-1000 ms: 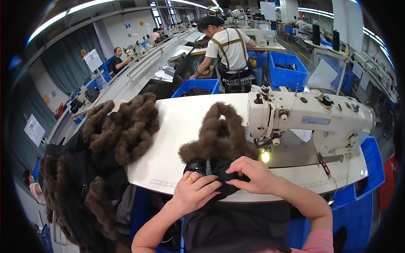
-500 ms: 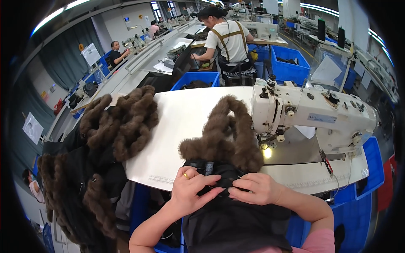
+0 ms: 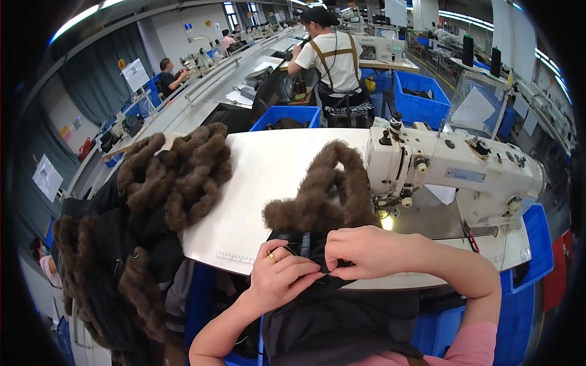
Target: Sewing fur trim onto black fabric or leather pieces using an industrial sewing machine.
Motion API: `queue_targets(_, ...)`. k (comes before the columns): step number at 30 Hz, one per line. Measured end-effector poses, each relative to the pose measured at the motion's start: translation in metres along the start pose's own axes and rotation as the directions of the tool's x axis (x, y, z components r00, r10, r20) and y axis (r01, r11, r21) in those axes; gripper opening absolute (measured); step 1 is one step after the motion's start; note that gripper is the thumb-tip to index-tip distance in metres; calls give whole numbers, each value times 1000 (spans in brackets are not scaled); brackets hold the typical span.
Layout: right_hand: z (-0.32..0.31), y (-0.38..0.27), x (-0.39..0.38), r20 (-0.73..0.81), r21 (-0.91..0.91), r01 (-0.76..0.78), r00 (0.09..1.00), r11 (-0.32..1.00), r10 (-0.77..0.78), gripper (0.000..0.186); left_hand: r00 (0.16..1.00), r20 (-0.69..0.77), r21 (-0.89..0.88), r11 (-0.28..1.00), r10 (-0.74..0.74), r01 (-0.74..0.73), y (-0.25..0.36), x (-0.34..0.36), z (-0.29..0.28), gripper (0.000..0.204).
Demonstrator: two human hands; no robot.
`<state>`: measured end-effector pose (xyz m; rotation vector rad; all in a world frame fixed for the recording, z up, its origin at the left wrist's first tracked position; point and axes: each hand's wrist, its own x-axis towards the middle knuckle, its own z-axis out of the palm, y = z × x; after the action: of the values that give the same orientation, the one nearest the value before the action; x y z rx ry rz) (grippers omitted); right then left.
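A strip of brown fur trim [image 3: 314,201] lies looped on the white sewing table, joined at its near end to black fabric [image 3: 293,238]. My left hand [image 3: 282,271], with a ring on one finger, is closed on the fabric near the table's front edge, its thumb and fingertips pinching it. Close against it, my right hand [image 3: 360,251] also pinches the black fabric, with its back turned up. The fingertips of both hands almost meet. A small dark label [image 3: 305,243] shows on the cloth between them.
Right of the fur stands a white sewing machine [image 3: 452,161] with its lamp lit. Red-handled snips [image 3: 469,236] lie by its bed. Black garments with brown fur [image 3: 177,177] are heaped at the left. Blue bins [image 3: 421,94] and a co-worker [image 3: 332,58] are beyond.
My right hand has moved up and turned its back upward, its elbow lifting outward. My left hand keeps nearly the same place. The co-worker ahead has raised an arm.
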<state>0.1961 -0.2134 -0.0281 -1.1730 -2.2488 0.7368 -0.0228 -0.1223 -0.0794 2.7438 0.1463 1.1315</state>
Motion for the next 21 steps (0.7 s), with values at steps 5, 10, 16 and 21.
queue_targets(5, -6, -7, 10, 65, -352, -91, 990, 931, 121, 17, 999, -42, 1, 1000, -8, 8, -1, -2, 4, 21)
queue_targets(10, -8, -12, 24, 190, -570, -45, 964, 820, 185, 21, 996, -38, 57, 995, 84, -81, 2, 0, 10, 22)
queue_targets(16, 4, 0, 24, 202, -501, 167, 977, 849, -73, 17, 984, -115, 74, 989, 134, -126, 3, -7, 9, 21)
queue_targets(21, 13, 37, 2, -151, 523, -338, 867, 783, 476, 14, 981, -121, 96, 986, 149, -138, -6, -12, 16, 31)
